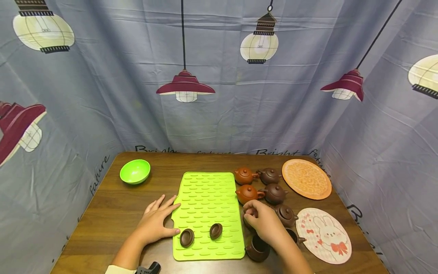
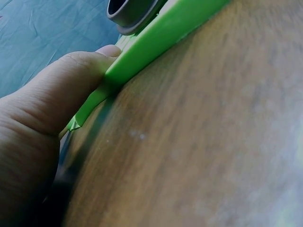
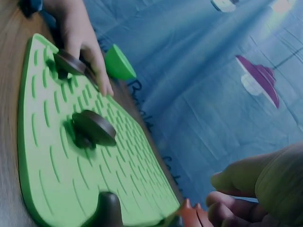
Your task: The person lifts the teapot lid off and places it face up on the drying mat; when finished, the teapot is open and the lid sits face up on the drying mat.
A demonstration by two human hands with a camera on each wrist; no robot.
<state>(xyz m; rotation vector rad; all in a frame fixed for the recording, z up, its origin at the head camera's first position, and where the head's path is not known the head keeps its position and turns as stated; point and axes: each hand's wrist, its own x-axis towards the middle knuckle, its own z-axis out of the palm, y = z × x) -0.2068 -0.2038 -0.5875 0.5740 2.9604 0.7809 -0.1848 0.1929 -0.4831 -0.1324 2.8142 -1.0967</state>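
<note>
The dark teapot [image 1: 248, 225] I am watching sits just beside the right edge of the green mat [image 1: 208, 198], largely hidden by the right hand [image 1: 263, 220]. That hand's fingers are curled over it; I cannot tell whether they pinch its lid. The left hand [image 1: 155, 224] grasps nothing: its fingers lie spread at the mat's left edge, thumb touching it, which I take as steadying.

I count two dark lids, the left lid [image 1: 186, 238] and the right lid [image 1: 216, 231], tilted on the near part of the mat with their hollow undersides up. They seem to match the two lidless pots nearest me, the near pot [image 1: 256, 255] and its neighbour [image 1: 295, 236], so I judge two pots done. Three dark pots [image 1: 286, 215] and two orange pots [image 1: 247, 195] keep their lids, so most remains.

The pots crowd together, leaving my right side little room, and the forearm partly hides the lidless neighbour. Right of them lie a rabbit placemat [image 1: 323, 236] and an orange round placemat [image 1: 306, 179]. A green bowl [image 1: 135, 172] stands far left on the tabletop [image 1: 102, 224], well clear of the work; a lamp-print curtain [image 1: 219, 125] hangs behind.
</note>
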